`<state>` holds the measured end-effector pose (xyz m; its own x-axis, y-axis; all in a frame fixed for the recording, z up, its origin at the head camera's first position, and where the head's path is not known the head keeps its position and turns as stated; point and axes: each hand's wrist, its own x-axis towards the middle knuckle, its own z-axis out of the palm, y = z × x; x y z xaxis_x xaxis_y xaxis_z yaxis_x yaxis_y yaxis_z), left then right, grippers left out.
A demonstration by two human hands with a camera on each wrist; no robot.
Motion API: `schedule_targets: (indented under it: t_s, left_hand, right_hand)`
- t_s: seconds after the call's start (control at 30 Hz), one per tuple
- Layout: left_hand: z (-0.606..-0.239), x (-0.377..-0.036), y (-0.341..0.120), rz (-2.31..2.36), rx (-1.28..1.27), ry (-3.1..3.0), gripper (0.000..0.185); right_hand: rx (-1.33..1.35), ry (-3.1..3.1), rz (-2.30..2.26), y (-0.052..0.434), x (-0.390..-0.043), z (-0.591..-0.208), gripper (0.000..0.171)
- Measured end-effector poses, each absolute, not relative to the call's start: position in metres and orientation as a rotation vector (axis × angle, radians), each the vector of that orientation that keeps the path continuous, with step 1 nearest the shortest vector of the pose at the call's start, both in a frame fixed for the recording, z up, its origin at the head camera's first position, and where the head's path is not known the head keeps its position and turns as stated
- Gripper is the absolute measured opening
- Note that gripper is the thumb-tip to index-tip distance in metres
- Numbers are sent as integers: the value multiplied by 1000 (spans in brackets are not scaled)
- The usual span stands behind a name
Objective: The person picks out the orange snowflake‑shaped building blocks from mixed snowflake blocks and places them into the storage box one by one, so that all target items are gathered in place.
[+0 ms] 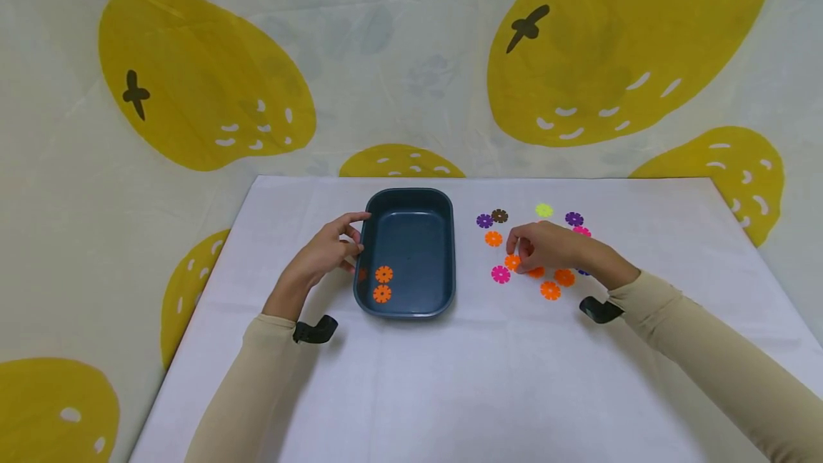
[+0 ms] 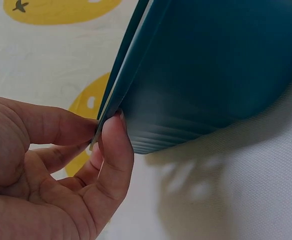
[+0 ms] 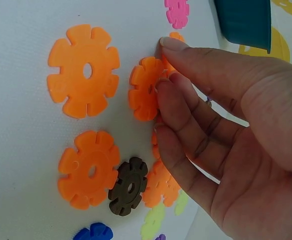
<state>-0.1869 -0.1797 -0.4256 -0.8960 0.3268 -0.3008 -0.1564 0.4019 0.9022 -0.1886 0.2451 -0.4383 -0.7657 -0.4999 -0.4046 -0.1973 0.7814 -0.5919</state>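
My left hand [image 1: 329, 249] grips the left rim of a dark blue rectangular tray [image 1: 449, 249]; in the left wrist view the thumb is outside the wall and fingers are over the rim. Two orange notched discs [image 1: 382, 294] lie in the tray's near left part. Right of the tray, my right hand [image 1: 546, 245] pinches an orange interlocking disc [image 1: 512, 263] between thumb and fingers, low over the table. Under and beside that hand lie more orange discs [image 3: 83, 71]. A pink disc [image 1: 500, 274] is just left of the fingertips.
Beyond the right hand lie a purple disc [image 1: 484, 221], a brown disc [image 1: 499, 216] and a yellow-green disc [image 1: 544, 210]. Another purple disc [image 1: 574, 218] is farther right. The white-covered table [image 1: 411, 384] ends at a fruit-patterned cloth [image 1: 398, 56].
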Motion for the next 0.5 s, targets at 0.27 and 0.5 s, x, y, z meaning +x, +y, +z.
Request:
schedule_targets:
  t_s: [0.27,0.5]
  left_hand:
    - [-426,-187,-180,1496,136,2236,63]
    - [-426,-186,-180,1498,145,2236,63]
  right_hand:
    - [-521,2424,-717,246,-190,-440,32]
    - [-518,2460,-698,245,-188,-438,32]
